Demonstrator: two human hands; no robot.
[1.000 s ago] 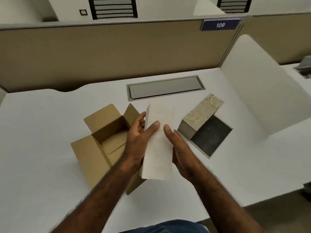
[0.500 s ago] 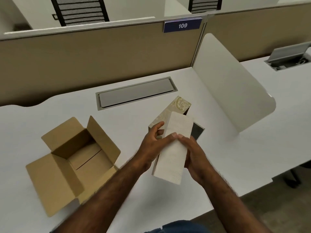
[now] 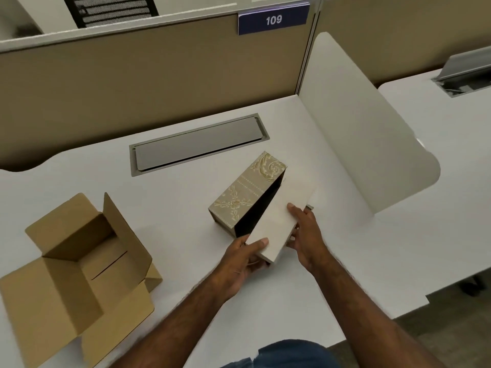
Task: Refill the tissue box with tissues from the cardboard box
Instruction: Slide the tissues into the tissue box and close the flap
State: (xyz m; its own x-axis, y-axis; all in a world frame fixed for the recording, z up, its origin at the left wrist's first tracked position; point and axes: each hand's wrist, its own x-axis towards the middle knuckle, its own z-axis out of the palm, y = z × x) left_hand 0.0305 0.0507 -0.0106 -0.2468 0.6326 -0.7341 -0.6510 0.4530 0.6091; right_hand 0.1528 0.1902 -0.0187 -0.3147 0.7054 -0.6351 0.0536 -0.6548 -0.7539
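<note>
A white stack of tissues (image 3: 279, 216) is held flat between both hands, tilted, with its far end over the dark open side of the tissue box (image 3: 245, 192). The tissue box is gold-patterned and lies on its side on the white desk. My left hand (image 3: 243, 264) grips the stack's near corner, thumb on top. My right hand (image 3: 305, 237) holds the stack's right edge, fingers underneath. The open brown cardboard box (image 3: 79, 258) stands at the left with its flaps spread and no tissues showing inside.
A grey cable hatch (image 3: 198, 144) is set into the desk (image 3: 186, 208) behind the tissue box. A white side divider (image 3: 358, 134) rises on the right and a tan partition (image 3: 159, 73) runs along the back. The desk's front edge is near my arms.
Both hands carried the tissue stack from above the cardboard box rightward to the tissue box's open side. The view has shifted right too.
</note>
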